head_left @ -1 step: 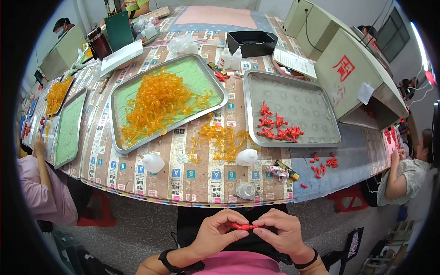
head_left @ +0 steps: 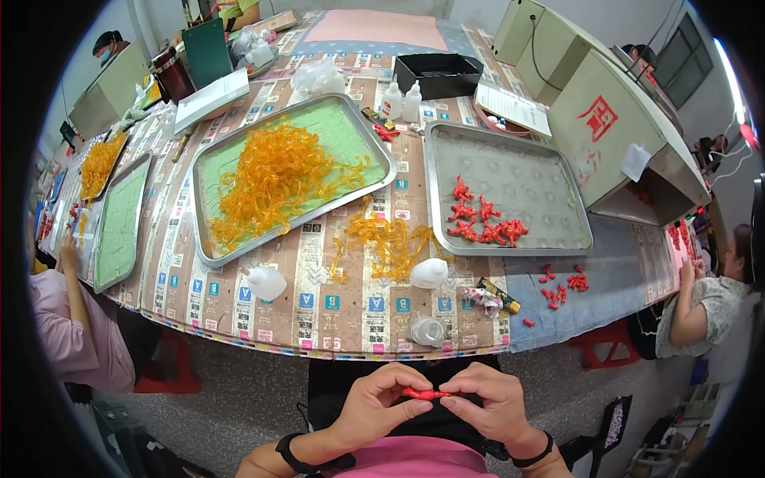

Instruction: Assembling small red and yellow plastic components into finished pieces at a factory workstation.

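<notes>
Down at the bottom centre of the frame, the left hand (head_left: 373,410) and the right hand (head_left: 490,402) meet just off the table edge (head_left: 319,344), both pinching one small red piece (head_left: 426,393) between thumbs and fingertips, one at each end. Above them, a loose orange heap (head_left: 386,243) lies on the patterned cover, with two white squeeze bottles (head_left: 429,273) near it. In the upper middle, a green-lined tray (head_left: 362,131) holds tangled orange strips; to its right, a grey tray (head_left: 550,179) carries red star-like pieces (head_left: 482,223).
</notes>
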Available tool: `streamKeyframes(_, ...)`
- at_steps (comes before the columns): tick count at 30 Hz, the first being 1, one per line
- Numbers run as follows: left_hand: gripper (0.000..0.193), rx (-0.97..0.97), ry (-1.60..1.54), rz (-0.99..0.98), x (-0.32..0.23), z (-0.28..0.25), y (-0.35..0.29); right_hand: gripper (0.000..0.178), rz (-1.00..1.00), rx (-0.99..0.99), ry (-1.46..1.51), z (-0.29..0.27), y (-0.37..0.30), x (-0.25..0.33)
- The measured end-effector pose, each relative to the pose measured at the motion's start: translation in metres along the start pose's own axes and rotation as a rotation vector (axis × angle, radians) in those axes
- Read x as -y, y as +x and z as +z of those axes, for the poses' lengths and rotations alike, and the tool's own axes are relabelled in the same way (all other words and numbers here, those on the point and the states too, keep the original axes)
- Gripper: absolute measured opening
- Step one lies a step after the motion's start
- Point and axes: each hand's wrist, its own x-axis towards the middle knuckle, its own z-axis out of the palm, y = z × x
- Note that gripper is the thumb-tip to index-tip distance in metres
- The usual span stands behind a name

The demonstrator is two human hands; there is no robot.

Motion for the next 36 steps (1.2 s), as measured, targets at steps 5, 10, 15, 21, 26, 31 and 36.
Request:
streamKeyframes(5, 0.024, 0.025, 0.081, 0.044, 0.005, -0.004, 0.001, 0.021, -0.023, 0.016, -0.043, -0.003, 0.000, 0.000)
streamKeyframes(10, 0.024, 0.031, 0.072, 0.050, 0.003, -0.003, 0.001, 0.021, -0.090, 0.031, -0.072, -0.003, 0.002, 0.000)
streamKeyframes(15, 0.024, 0.032, 0.072, 0.047, 0.002, -0.003, 0.000, 0.021, -0.101, 0.036, -0.058, -0.003, 0.002, -0.001)
streamKeyframes(21, 0.024, 0.044, 0.174, 0.073, 0.000, -0.005, -0.001, 0.021, -0.124, 0.037, -0.042, -0.002, 0.000, -0.003)
streamKeyframes(26, 0.022, 0.020, 0.236, 0.094, 0.000, -0.005, -0.002, 0.021, -0.162, 0.017, -0.075, 0.001, -0.004, -0.005)
streamKeyframes(31, 0.025, 0.058, 0.361, 0.123, -0.001, -0.008, -0.002, 0.025, -0.158, 0.020, -0.044, 0.002, -0.006, -0.006)
streamKeyframes(36, 0.025, 0.067, 0.370, 0.136, -0.003, -0.007, -0.001, 0.027, -0.158, 0.018, -0.034, 0.002, -0.008, -0.007)
